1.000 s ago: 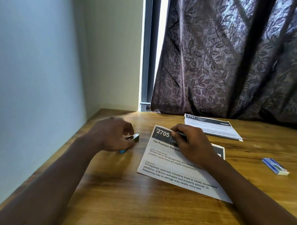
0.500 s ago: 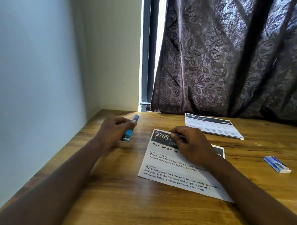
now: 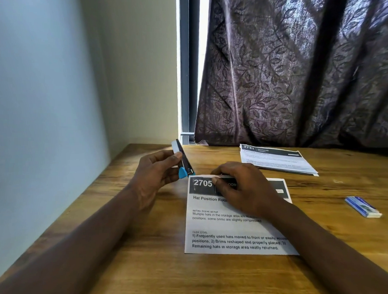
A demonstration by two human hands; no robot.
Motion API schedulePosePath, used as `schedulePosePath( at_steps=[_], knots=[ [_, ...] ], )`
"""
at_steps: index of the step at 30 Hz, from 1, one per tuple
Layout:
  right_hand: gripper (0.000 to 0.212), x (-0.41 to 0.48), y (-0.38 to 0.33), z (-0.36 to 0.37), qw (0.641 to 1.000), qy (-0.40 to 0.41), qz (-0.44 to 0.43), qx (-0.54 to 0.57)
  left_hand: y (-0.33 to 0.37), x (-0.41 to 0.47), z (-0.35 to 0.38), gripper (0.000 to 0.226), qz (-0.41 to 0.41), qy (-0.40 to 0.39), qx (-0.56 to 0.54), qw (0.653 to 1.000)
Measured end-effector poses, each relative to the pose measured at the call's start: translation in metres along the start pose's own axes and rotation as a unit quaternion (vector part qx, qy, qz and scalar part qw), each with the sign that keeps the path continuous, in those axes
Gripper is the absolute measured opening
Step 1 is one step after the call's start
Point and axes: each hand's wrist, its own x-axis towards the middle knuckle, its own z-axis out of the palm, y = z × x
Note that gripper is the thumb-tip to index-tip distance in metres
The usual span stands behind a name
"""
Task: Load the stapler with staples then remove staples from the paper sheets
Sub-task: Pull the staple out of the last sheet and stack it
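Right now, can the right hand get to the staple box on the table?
Probably yes. The staple box lies on bare table right of the right hand, nothing between them. But that hand pinches the top edge of sheet 2705 and must let go first. The left hand holds the stapler.

I see a wooden table with clear grain and a soft sheen across the lower frame. The paper sheets at centre look matt. The stapler shows blue plastic and dark glossy metal. At right, the staple box is glossy card; the curtain above is leaf-patterned cloth with a slight shine
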Motion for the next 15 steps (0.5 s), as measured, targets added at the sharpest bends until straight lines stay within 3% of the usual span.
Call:
schedulePosePath(
  at_steps=[3, 15],
  knots=[
    [0.029, -0.001, -0.005, -0.002, 1.0, -0.002, -0.017, -0.012, 0.0, -0.002, 0.004, 0.05, 0.012, -0.011, 0.018, 1.0],
    [0.027, 0.001, -0.012, -0.002, 0.995, -0.022, -0.075, -0.066, -0.001, -0.007, 0.015, 0.049, 0.031, -0.044, 0.08, 0.995]
  ],
)
